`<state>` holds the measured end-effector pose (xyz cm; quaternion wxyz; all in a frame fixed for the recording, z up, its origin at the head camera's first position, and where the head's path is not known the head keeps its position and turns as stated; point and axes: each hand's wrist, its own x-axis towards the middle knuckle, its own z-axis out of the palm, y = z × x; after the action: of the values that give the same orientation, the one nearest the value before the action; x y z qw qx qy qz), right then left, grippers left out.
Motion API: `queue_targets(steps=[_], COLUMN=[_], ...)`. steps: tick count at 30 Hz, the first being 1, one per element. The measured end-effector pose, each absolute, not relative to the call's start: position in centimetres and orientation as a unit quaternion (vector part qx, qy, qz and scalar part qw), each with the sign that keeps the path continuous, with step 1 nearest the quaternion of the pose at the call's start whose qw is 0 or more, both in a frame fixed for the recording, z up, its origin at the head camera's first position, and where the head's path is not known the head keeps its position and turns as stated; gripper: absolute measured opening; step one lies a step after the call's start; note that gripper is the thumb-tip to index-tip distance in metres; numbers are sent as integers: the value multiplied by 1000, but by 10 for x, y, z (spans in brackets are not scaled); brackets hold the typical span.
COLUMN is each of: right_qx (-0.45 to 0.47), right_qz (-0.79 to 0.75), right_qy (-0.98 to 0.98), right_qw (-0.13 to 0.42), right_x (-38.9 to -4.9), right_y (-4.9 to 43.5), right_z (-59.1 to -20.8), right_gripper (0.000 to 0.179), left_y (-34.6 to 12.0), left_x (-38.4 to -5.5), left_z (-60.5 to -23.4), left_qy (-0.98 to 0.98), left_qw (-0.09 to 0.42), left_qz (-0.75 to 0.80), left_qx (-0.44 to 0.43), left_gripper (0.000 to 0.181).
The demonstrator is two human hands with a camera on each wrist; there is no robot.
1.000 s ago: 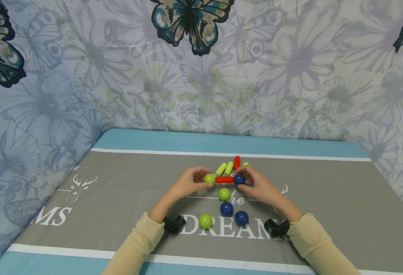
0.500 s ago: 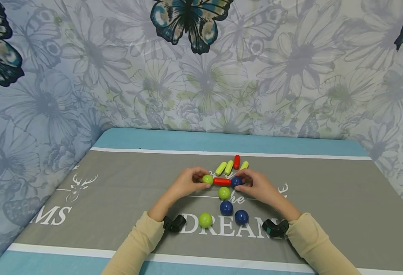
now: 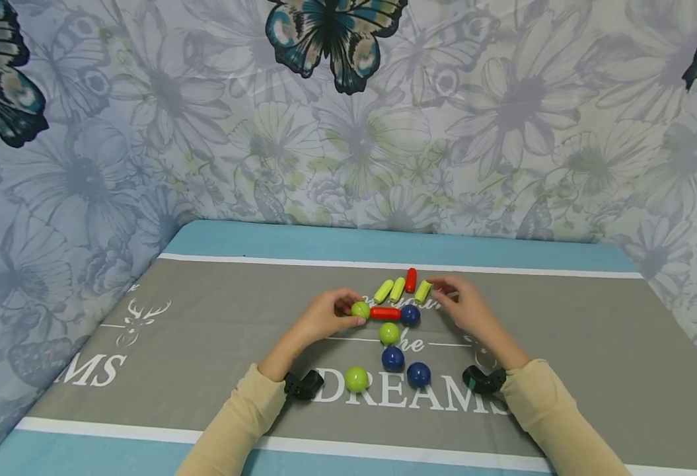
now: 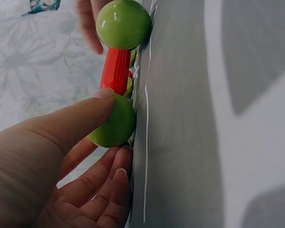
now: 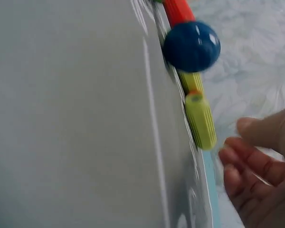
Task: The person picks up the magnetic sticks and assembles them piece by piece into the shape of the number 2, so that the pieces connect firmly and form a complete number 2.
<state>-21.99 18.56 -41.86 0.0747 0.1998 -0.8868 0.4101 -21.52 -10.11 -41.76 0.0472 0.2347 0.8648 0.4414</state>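
Note:
In the left wrist view, my left hand [image 3: 323,317] pinches a shiny green ball [image 4: 118,124] between thumb and fingers. A ridged red stick [image 3: 386,313] joins that ball to a dark blue ball [image 3: 410,315], making a short bar. The right hand [image 3: 466,307] holds nothing; its loosely bent fingers are beside a yellow-green stick [image 5: 200,122], with a gap between them in the right wrist view. To that stick's left lie another red stick [image 3: 410,280] and two yellow-green sticks [image 3: 396,289].
Nearer the person are a loose green ball [image 3: 390,333], a blue ball [image 3: 392,359], a second blue ball [image 3: 419,375] and another green ball [image 3: 357,379]. All lie on a grey printed cloth [image 3: 217,370] over a blue tabletop [image 3: 384,244]. A patterned fabric backdrop [image 3: 360,152] stands behind.
The right hand has let go of the blue ball and moved up and right to the rightmost yellow-green stick. The bar shifted slightly left earlier; the left hand keeps its pinch.

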Motion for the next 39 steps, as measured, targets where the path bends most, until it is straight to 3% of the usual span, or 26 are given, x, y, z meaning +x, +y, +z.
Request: queue_targets(steps=[8,15,19,22,29,39], right_qx=[292,287,251,208,102,69], right_qz=[252,146,191,317,571,646], right_qy=[-919,-945,-948,-925,-787,-696], right_qw=[79,63,31,-17,-210,-304], right_x=[-235,-237,-228,-214,-184,-177], right_y=[189,182,185,190,183,173], right_z=[-413,-407,-407,-406,-407,-416], right_gripper=[32,16,13,16,39,40], left_y=[-102,-103,-103,-103,-105,-103], left_x=[-216,-214,-214,-214,-216,-215], left_z=[-419,-417,-417,-417,-417,-419], left_qy=[861,861,863,864,862,868], left_qw=[44,44,48,49,42,51], left_qz=[444,448,444,443,448,441], left_qx=[246,237,236,234,232,224], left_gripper=[31,31,31,31,31,29])
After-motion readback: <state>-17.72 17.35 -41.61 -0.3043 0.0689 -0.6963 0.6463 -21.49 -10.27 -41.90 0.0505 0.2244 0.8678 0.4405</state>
